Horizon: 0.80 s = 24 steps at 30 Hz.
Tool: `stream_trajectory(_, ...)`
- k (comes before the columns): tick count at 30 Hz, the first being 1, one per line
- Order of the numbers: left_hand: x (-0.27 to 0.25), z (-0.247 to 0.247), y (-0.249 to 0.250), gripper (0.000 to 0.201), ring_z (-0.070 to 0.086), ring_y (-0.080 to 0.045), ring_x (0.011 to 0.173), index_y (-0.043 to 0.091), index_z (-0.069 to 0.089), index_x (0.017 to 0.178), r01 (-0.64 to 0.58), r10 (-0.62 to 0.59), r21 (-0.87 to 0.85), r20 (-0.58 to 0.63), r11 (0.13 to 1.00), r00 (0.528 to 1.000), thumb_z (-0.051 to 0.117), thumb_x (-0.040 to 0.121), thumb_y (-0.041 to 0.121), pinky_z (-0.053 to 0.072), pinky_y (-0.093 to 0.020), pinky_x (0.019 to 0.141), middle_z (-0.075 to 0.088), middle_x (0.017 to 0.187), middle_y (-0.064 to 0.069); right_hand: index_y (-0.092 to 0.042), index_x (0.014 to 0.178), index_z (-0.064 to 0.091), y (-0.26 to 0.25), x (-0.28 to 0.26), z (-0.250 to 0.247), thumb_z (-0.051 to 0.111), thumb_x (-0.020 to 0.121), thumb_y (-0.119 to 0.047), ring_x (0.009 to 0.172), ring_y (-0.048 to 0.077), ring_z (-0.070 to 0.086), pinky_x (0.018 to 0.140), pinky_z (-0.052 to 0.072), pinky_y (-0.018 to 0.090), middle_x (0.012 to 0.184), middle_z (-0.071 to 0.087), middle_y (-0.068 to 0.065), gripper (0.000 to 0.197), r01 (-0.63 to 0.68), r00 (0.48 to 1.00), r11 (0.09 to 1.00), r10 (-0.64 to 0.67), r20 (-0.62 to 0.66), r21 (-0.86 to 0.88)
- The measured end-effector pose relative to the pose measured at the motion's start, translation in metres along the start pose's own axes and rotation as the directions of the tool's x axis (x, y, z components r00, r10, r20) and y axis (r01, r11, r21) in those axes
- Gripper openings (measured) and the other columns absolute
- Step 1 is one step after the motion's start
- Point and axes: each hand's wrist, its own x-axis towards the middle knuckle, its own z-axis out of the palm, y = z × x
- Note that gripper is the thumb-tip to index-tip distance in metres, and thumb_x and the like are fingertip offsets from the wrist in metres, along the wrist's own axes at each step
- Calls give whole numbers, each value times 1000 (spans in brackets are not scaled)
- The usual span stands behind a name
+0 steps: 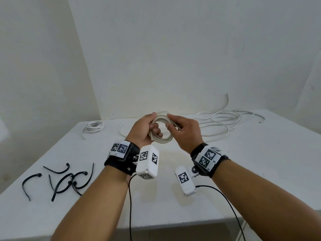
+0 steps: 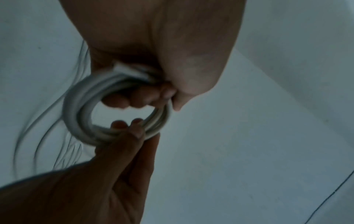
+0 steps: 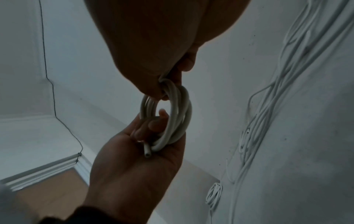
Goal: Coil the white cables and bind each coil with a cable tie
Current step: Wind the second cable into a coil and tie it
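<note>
A small coil of thick white cable (image 1: 165, 140) is held above the table between both hands. My left hand (image 1: 154, 123) grips its left side, fingers curled through the ring and thumb on top. My right hand (image 1: 169, 121) pinches the coil's upper right side. The left wrist view shows the coil (image 2: 76, 118) with left fingers (image 2: 134, 98) inside the ring. In the right wrist view the cut cable end (image 3: 147, 154) lies in the left palm beside the coil (image 3: 178, 113). Several black cable ties (image 1: 60, 180) lie loose at the table's near left.
A small coiled thin white cable (image 1: 94, 126) lies at the back left of the white table (image 1: 260, 162). Long loose white cables (image 1: 225, 122) sprawl across the back right, and one strand (image 1: 121, 131) curves behind the hands. White walls stand close behind.
</note>
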Motion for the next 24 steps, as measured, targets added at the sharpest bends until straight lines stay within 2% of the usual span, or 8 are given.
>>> stream_trajectory(5,-4,8,-5,34,19,-12,39,19,46,64,-122,81,-116,-311,986,947,67,88,31,20,-21,40,20,50,4,-14,125,67,-13,-2,14,68,92,-21,84,0,64,79,48,7,100,76,0,34,33,999,998,-30,45,-53)
stream_trajectory(8,-5,5,-6,38,19,-12,39,17,40,61,-214,112,-207,-416,955,902,66,88,24,19,-20,41,21,49,3,-15,134,59,-21,0,28,54,98,-18,87,11,64,81,47,18,104,73,2,36,16,988,992,3,154,-128)
stream_trajectory(11,-7,0,-5,38,24,-15,43,16,41,58,-298,148,-242,-491,924,858,65,88,23,25,-21,42,24,51,1,-13,128,60,-27,3,41,46,102,-19,87,15,61,77,46,23,102,70,2,31,-23,973,994,47,226,-110)
stream_trajectory(13,-8,-5,-5,41,23,-15,42,17,41,57,-318,178,-237,-470,918,864,61,92,24,26,-23,42,23,49,1,-13,121,61,-31,6,45,43,102,-17,82,16,59,70,43,22,94,68,1,26,-30,962,993,60,266,-114)
stream_trajectory(15,-9,-15,-3,39,25,-13,39,16,43,61,-273,187,-211,-352,939,917,50,99,26,30,-26,46,23,46,2,-12,119,61,-31,11,45,43,101,-14,80,19,58,69,43,25,89,65,1,26,6,959,987,39,280,-159)
stream_trajectory(19,-15,-48,11,25,32,-16,39,7,58,93,-48,41,-90,-78,995,996,35,99,16,43,-29,56,31,45,0,-13,117,61,-30,16,43,42,100,-12,75,19,54,69,38,27,84,61,1,26,136,913,958,-23,407,-252)
stream_trajectory(21,-21,-61,19,28,31,-16,37,7,60,100,34,-35,-42,-45,999,998,33,93,11,48,-34,65,33,45,-1,-13,121,61,-34,13,47,42,101,-13,75,20,54,69,39,29,84,61,1,27,200,872,945,-52,488,-258)
stream_trajectory(24,-29,-71,27,31,26,-14,34,7,65,84,68,-64,35,-112,997,992,37,91,19,47,-32,63,31,43,1,-15,130,58,-49,13,60,44,101,-12,82,22,58,71,41,30,93,66,5,33,294,813,922,-103,573,-252)
